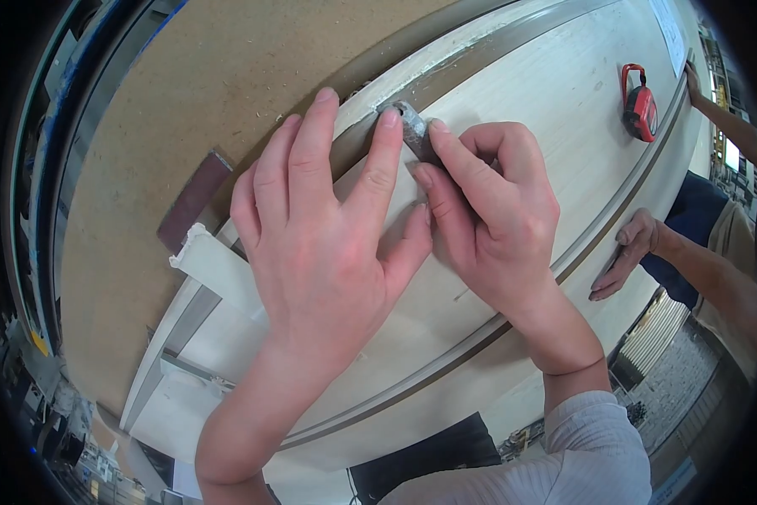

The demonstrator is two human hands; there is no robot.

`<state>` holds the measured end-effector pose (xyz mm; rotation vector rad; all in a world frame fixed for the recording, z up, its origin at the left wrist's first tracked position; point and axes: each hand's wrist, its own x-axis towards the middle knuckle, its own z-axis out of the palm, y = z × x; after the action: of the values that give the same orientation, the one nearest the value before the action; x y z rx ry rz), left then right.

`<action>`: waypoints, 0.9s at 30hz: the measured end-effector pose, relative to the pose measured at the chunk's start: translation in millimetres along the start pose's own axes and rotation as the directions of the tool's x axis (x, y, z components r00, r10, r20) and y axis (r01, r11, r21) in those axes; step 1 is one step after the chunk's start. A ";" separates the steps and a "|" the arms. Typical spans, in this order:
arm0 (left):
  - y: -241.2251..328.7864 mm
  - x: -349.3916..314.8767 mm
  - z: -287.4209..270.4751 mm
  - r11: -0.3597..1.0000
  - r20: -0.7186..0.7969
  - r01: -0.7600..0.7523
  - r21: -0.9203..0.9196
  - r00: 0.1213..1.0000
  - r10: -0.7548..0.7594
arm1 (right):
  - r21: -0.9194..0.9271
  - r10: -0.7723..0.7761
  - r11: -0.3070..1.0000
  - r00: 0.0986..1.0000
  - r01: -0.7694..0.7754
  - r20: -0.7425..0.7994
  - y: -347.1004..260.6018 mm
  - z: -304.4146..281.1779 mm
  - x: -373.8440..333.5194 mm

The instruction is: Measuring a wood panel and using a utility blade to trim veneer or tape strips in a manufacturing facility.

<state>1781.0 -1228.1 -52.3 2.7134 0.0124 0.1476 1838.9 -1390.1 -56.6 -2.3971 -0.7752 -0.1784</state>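
Between the thumb and index finger of my right hand (505,202) is a small grey piece with a rounded, whitish-worn end (413,128); its exact kind cannot be made out. It rests on the edge of a brown strip (446,74) set into a pale wooden panel (564,101). My left hand (324,219) lies spread over the panel's edge, fingers stretched out. Its index fingertip touches or nearly touches the grey piece's end. Left of that hand, a dark red-brown flat block (195,198) lies beside a white panel part with a rough end (218,261).
A brown board (143,168) with scattered shavings spreads at the left. On the pale panel to the right lies a red and black tape measure (639,105), near a white paper sheet (669,34). Another person's hand (631,248) rests on the panel's right edge.
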 end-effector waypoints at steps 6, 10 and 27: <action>0.6 4.0 2.3 1.000 -0.019 -0.012 -0.021 1.000 0.012 | 0.000 0.050 0.999 0.998 -0.050 -0.023 -2.7 0.0 0.1; -0.6 0.8 0.4 1.000 0.004 -0.005 -0.007 1.000 0.005 | -0.001 0.013 1.000 1.000 -0.013 -0.006 -1.7 0.7 0.4; -0.2 -4.9 -3.6 1.000 0.026 0.020 0.014 0.999 -0.020 | 0.046 -0.013 0.999 1.000 0.013 -0.007 -2.0 2.4 -1.2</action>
<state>1775.8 -1226.6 -49.6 2.7280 0.0326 0.1064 1836.6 -1387.9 -57.9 -2.3474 -0.7837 -0.1711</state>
